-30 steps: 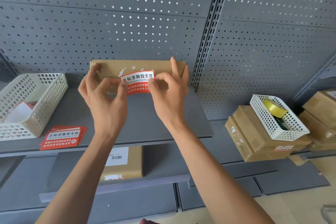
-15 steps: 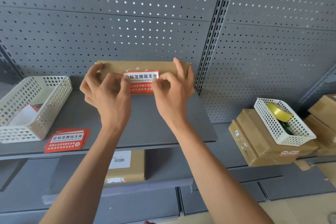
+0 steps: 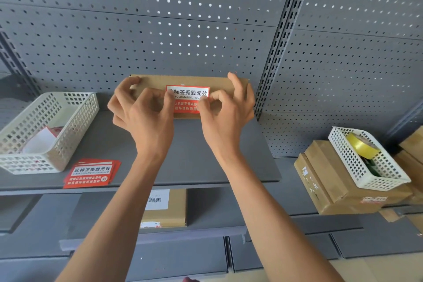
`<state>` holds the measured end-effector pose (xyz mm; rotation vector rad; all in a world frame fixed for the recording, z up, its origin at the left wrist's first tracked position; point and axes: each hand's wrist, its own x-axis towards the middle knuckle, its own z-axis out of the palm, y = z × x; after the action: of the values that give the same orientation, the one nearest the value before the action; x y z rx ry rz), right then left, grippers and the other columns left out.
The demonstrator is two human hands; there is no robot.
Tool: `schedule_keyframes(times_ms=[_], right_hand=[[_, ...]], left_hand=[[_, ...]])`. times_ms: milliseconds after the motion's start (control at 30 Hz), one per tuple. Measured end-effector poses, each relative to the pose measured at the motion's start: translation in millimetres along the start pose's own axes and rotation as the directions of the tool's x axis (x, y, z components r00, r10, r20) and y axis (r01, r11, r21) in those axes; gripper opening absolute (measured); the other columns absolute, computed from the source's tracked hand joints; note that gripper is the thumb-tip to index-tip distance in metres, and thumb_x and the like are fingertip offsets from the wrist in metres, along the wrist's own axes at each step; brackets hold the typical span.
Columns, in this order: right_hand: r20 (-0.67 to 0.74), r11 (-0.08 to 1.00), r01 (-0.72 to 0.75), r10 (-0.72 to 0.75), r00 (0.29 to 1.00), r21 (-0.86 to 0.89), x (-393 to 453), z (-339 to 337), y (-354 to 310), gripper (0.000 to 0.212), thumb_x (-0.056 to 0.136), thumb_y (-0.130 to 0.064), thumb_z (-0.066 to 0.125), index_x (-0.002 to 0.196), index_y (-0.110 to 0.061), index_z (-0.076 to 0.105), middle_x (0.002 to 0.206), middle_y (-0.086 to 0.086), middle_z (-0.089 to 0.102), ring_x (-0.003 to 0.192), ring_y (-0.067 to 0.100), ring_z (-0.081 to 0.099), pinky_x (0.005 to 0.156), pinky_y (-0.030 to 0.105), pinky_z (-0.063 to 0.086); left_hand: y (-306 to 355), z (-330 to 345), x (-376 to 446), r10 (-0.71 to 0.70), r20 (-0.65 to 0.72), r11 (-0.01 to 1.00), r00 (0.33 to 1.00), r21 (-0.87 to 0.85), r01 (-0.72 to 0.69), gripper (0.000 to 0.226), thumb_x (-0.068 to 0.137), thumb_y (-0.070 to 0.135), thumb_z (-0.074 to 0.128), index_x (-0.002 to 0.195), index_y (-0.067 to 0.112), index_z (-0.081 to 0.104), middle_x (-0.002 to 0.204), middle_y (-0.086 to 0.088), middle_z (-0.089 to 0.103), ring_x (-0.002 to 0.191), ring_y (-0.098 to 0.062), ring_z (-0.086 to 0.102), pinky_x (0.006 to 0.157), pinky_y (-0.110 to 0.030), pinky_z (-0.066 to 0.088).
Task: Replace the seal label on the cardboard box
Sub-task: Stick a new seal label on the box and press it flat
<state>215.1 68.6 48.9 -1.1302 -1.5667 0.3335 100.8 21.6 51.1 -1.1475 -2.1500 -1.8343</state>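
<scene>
So the label (image 3: 187, 98) is sitting on the front face of the box (image 3: 151, 83), long axis running left-right, same way as the box's own length, and it looks level w/ the top edge. Box stands on the shelf (image 3: 194, 155) right up against the pegboard (image 3: 160, 41), straight ahead of both hands and a bit above the wrists. Each hand has one short end of the label: left hand (image 3: 143, 113) pinches the left end btwn thumb and forefinger, right hand (image 3: 225, 111) does the same on the right end, so neither is really nearer, it's dead centre btwn them. Other fingers are fanned loose; a left fingertip and right fingertips touch the box's top edge. Can't tell if the lower half is stuck down yet, hands cover the corners. Imo the next bit is pressing it flat from the middle outward, so that left-right line matters, any skew will show. Off to the left there's a stack of spare labels (image 3: 91, 173) by a basket (image 3: 45, 130), well apart from the hands.
</scene>
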Motion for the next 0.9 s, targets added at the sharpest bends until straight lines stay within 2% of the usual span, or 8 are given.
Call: schedule_keyframes(times_ms=[167, 267, 567, 700, 900], right_hand=[[0.001, 1.0, -0.017, 0.017, 1.0, 0.004, 2.6, -0.6, -0.7, 0.022, 0.083, -0.033, 0.068, 0.069, -0.018, 0.062, 0.152, -0.013, 0.043, 0.148, 0.026, 0.02, 0.109, 0.04, 0.013], [-0.002, 1.0, -0.015, 0.015, 1.0, -0.009, 2.7, -0.6, -0.9, 0.022, 0.083, -0.032, 0.069, 0.068, -0.019, 0.062, 0.152, -0.013, 0.043, 0.148, 0.026, 0.02, 0.11, 0.042, 0.013], [-0.007, 1.0, -0.012, 0.012, 1.0, -0.022, 2.6, 0.1, -0.6, 0.021, 0.082, -0.03, 0.068, 0.067, -0.018, 0.061, 0.151, -0.013, 0.044, 0.147, 0.027, 0.022, 0.106, 0.038, 0.012], [-0.003, 1.0, -0.019, 0.018, 1.0, -0.025, 2.8, -0.5, -1.4, 0.021, 0.082, -0.03, 0.068, 0.067, -0.019, 0.06, 0.151, -0.014, 0.044, 0.147, 0.026, 0.021, 0.108, 0.041, 0.014], [-0.007, 0.999, -0.018, 0.018, 1.0, -0.03, 3.2, -0.8, -2.1, 0.02, 0.082, -0.032, 0.067, 0.067, -0.02, 0.061, 0.15, -0.013, 0.045, 0.146, 0.027, 0.023, 0.112, 0.048, 0.019]], left_hand=[[1.0, 0.5, 0.8, 0.003, -0.011, 1.0, 1.0, -0.018, -0.003, 0.03, 0.089, 0.046, 0.068, 0.067, 0.028, 0.059, 0.138, 0.008, 0.045, 0.131, -0.018, 0.031, 0.103, -0.042, 0.023], [1.5, 0.7, 1.0, 0.001, -0.006, 1.0, 1.0, -0.023, -0.001, 0.03, 0.089, 0.045, 0.067, 0.067, 0.027, 0.059, 0.139, 0.009, 0.044, 0.129, -0.015, 0.029, 0.102, -0.04, 0.021], [0.5, 0.5, 2.9, -0.009, 0.009, 1.0, 1.0, 0.0, 0.009, 0.033, 0.09, 0.049, 0.067, 0.067, 0.025, 0.061, 0.139, 0.009, 0.043, 0.133, -0.022, 0.03, 0.103, -0.041, 0.022], [1.0, 0.1, 2.5, -0.009, 0.003, 1.0, 1.0, -0.014, 0.009, 0.032, 0.09, 0.047, 0.068, 0.066, 0.026, 0.059, 0.139, 0.009, 0.044, 0.132, -0.019, 0.029, 0.101, -0.036, 0.018], [0.9, 0.0, 4.0, -0.016, 0.007, 1.0, 1.0, -0.018, 0.016, 0.033, 0.089, 0.046, 0.068, 0.064, 0.026, 0.058, 0.137, 0.009, 0.044, 0.128, -0.016, 0.029, 0.101, -0.037, 0.02]])
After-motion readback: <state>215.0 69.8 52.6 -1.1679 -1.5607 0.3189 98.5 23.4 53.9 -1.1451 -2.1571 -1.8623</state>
